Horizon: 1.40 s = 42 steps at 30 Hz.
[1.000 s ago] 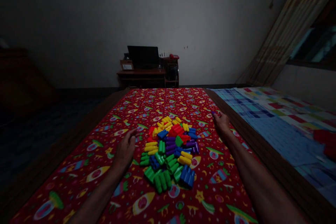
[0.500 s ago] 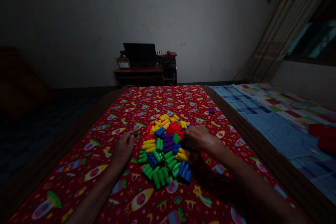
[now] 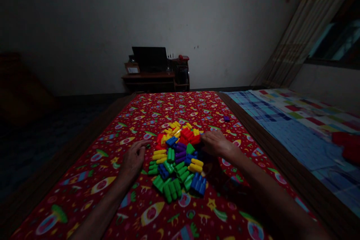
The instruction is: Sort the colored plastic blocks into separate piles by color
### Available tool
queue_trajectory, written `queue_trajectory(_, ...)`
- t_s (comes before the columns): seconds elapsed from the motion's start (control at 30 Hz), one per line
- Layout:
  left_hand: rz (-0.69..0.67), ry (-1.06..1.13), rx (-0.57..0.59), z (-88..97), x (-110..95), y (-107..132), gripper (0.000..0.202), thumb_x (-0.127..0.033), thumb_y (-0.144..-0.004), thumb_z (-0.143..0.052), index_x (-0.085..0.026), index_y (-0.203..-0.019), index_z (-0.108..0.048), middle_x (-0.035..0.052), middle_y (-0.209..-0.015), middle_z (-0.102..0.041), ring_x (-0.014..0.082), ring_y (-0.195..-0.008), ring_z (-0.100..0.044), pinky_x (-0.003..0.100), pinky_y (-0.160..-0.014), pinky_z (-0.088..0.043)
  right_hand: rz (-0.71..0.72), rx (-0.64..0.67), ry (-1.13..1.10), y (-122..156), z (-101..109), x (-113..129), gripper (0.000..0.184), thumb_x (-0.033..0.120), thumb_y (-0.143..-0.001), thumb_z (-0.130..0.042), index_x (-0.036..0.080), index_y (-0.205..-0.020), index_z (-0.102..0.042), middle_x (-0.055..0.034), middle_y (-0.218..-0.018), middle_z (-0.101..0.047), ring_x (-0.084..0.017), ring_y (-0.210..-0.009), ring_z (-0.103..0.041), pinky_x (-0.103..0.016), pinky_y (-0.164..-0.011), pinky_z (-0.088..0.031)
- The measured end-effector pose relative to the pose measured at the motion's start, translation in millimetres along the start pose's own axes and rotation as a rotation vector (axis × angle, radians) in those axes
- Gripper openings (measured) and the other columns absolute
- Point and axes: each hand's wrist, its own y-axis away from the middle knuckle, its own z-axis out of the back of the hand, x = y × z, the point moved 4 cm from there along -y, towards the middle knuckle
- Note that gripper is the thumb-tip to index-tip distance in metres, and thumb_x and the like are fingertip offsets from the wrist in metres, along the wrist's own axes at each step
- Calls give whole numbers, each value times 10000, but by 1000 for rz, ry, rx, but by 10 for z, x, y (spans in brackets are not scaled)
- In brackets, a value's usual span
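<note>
A heap of small plastic blocks (image 3: 177, 157) in yellow, red, green, blue and purple lies on a red patterned cloth (image 3: 157, 213). My left hand (image 3: 133, 157) rests palm down on the cloth at the heap's left edge, fingers loosely curled and holding nothing. My right hand (image 3: 215, 143) lies over the heap's right side, its fingers closed on the blocks there; which piece it grips is hidden. A single purple block (image 3: 226, 118) sits alone on the cloth, far right.
A blue checked mattress (image 3: 295, 127) lies to the right, beyond a wooden strip (image 3: 253, 127). A low desk with a dark screen (image 3: 150, 60) stands against the far wall. A curtain (image 3: 309, 26) hangs at upper right. The floor on the left is dark.
My right hand drew back from the far right of the cloth, leaving the purple block there, and came down on the heap's right side. My left hand barely moved.
</note>
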Motion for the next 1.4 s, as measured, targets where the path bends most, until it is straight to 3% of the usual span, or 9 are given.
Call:
queue_trajectory(0.17,5,-6,10,9,-44,9,380,-343,-801,-377,-180,-952,-685,97,-1119,-690,249,-1067,-620,397,-995,-470,-75,155,-147,-12,193,-453,187,267,-797,-566,166,-710,-697,-27,-625,-618,-120,-551,-506,-244,-512,-244)
queue_trajectory(0.33,-4,1,11,16,-83,15,367,-334,-802,-376,-190,-934,-687,88,-1112,-691,243,-1062,-620,388,-998,-467,-248,12,-370,-28,4,-1161,275,273,-788,-542,152,-545,-586,47,-477,-429,-76,-471,-350,-244,-491,-200)
queue_trajectory(0.5,-10,0,0,11,-56,0,354,-335,-795,-384,-202,-907,-693,79,-1100,-696,242,-1054,-622,387,-981,-479,-575,-197,-392,63,-358,-1544,300,292,-826,-482,145,-631,-655,-8,-563,-564,-119,-535,-474,-246,-522,-263)
queue_trajectory(0.67,-15,7,-1,-2,-31,-2,360,-351,-795,-386,-198,-906,-692,86,-1098,-695,242,-1053,-623,391,-977,-480,-673,-274,-188,123,-161,-1449,306,309,-876,-461,152,-800,-713,-110,-795,-688,-172,-704,-596,-254,-571,-310)
queue_trajectory(0.77,-13,11,4,-4,-37,2,365,-355,-799,-386,-189,-916,-689,95,-1107,-691,244,-1061,-620,394,-983,-477,-484,-65,-197,35,-2,-1145,334,296,-872,-482,143,-667,-697,-86,-663,-664,-145,-592,-568,-254,-527,-291)
queue_trajectory(0.9,-2,15,5,6,-50,2,343,-338,-790,-394,-202,-895,-692,82,-1097,-697,240,-1048,-625,388,-975,-485,-191,340,-321,-18,-75,-556,183,283,-740,-659,161,-608,-697,-28,-564,-641,-112,-475,-508,-229,-476,-302)
queue_trajectory(1.1,-10,18,8,7,-44,6,356,-336,-791,-395,-198,-921,-696,85,-1104,-690,239,-1052,-619,385,-977,-480,57,345,-390,-31,-182,-65,63,209,-653,-689,224,-697,-732,33,-528,-623,-97,-447,-506,-183,-427,-317)
queue_trajectory(1.23,-15,10,15,1,-46,7,361,-343,-800,-390,-201,-924,-698,84,-1103,-689,242,-1059,-616,388,-979,-477,84,381,-516,-61,-167,-212,110,189,-693,-631,193,-724,-737,30,-553,-633,-90,-460,-515,-171,-432,-326)
queue_trajectory(1.4,-9,9,15,3,-58,11,367,-354,-807,-383,-193,-915,-694,90,-1105,-686,245,-1058,-616,391,-978,-479,-127,135,-587,-58,-34,-892,244,283,-791,-559,127,-726,-734,-34,-637,-686,-120,-547,-564,-199,-506,-364)
